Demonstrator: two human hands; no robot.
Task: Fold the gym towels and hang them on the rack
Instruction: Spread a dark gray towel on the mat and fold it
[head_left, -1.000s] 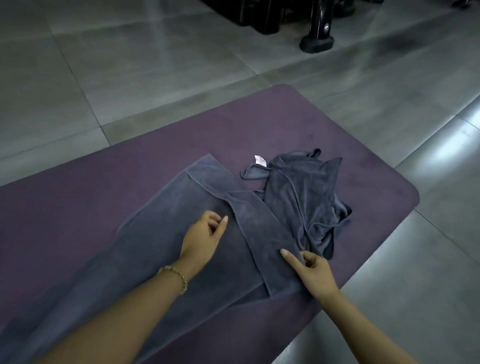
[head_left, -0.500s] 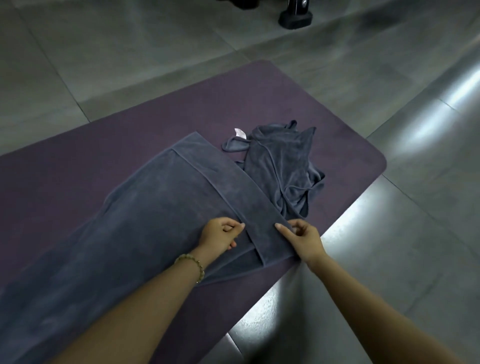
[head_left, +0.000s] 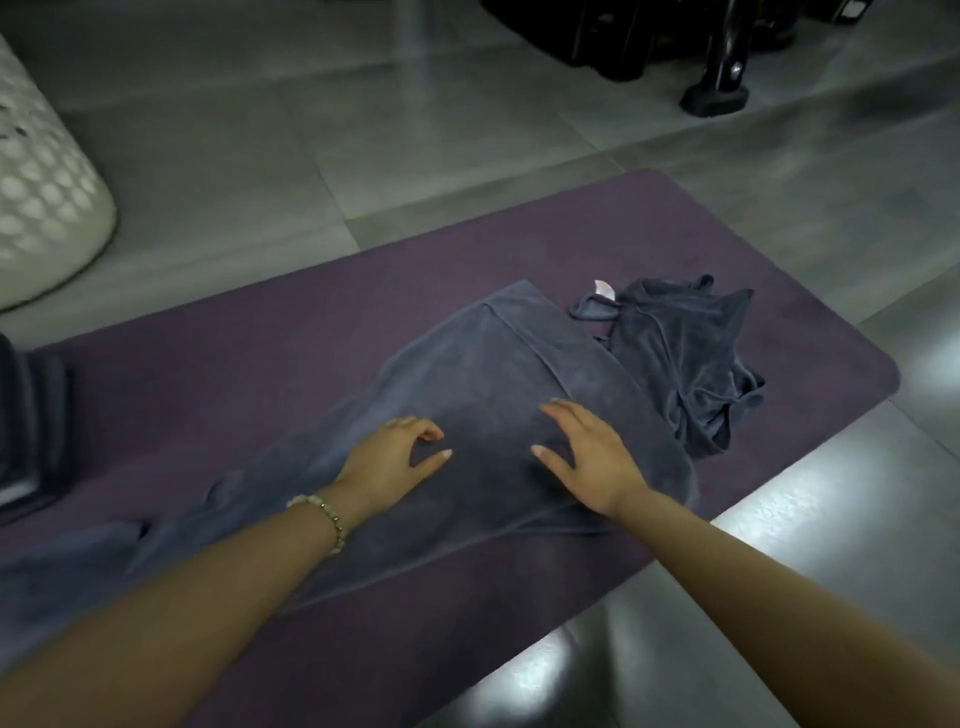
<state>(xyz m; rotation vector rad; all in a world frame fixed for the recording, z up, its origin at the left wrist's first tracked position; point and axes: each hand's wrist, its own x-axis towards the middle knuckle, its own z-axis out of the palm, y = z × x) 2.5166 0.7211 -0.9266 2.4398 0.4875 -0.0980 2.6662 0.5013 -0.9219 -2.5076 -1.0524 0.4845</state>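
Note:
A long grey towel (head_left: 483, 374) lies spread along a purple mat (head_left: 249, 353), its right end folded over in a band. My left hand (head_left: 387, 462) rests on the towel's middle with fingers loosely curved, holding nothing. My right hand (head_left: 587, 452) lies flat on the towel beside it, fingers spread. A second grey towel (head_left: 685, 358) with a white tag lies crumpled at the mat's right end, just beyond the flat one. No rack is in view.
A white perforated laundry basket (head_left: 36, 197) stands at the left on the grey tiled floor. Dark folded items (head_left: 26, 426) sit at the mat's left edge. Black equipment with a foot (head_left: 717, 93) stands at the top right.
Both hands have let go of the towel's near right corner and moved left onto its middle. The view has swung left, bringing the basket in.

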